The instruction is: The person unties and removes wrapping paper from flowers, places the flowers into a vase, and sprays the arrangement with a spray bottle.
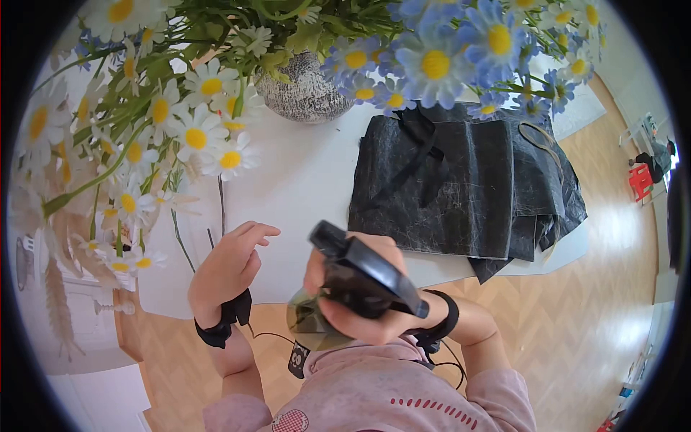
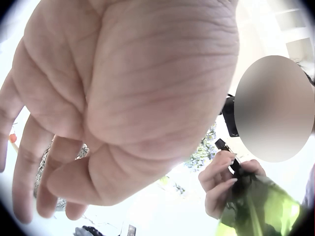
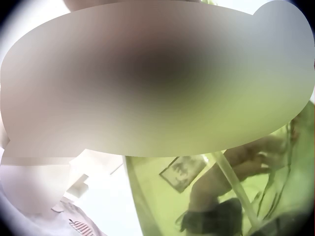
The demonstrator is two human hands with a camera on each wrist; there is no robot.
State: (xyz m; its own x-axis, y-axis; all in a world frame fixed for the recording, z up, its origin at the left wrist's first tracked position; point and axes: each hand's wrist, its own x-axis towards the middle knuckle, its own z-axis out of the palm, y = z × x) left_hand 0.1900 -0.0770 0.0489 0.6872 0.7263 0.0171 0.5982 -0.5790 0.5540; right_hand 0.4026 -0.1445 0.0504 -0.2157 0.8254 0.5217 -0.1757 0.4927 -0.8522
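My right hand (image 1: 363,330) grips a spray bottle (image 1: 374,277) by its black trigger head, close in front of my chest. The bottle's see-through green body (image 2: 261,201) hangs below the hand; in the right wrist view the green wall (image 3: 147,196) shows a pale dip tube inside. My left hand (image 1: 229,263) hovers by the table's near edge, holding nothing, its fingers loosely extended and palm visible in the left wrist view. Near it, thin cut stems (image 1: 180,237) lie below white daisies (image 1: 196,137). A blurred patch covers much of the right wrist view.
A rough grey-white vase (image 1: 306,90) stands at the back of the white table (image 1: 302,165), under greenery and blue daisies (image 1: 435,65). A folded black sheet (image 1: 461,194) with a ribbon and a tan cord lies on the right. A red stool (image 1: 639,181) stands far right.
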